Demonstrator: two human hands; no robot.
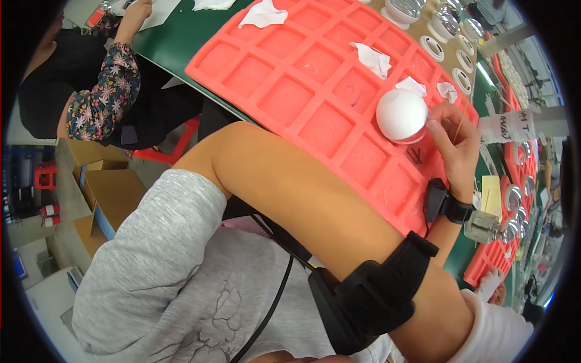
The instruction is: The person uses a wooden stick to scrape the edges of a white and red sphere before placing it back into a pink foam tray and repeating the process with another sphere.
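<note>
A smooth white ball-shaped shell (402, 115) sits over the pink foam tray (284, 100), near its right side. At the shell's right edge, my right hand (455, 136) is closed, thumb and forefinger pinched against it. A thin tan stick (462, 120) runs between the same hand's fingers. My left forearm crosses in front of me, with a black strap and device at the wrist. Around my right elbow the arms overlap, so the fingers of my left hand (431, 314) do not show. Crumpled white cloths (373, 59) lie on the tray by the shell.
White and silver domed parts (445, 23) and white rings (432, 48) stand beyond the tray. A glass bottle (483, 227) is right of my wrist. Another person's patterned sleeve (112, 91) is at far left, above a red stool (172, 145). Cardboard boxes (115, 193) stand below.
</note>
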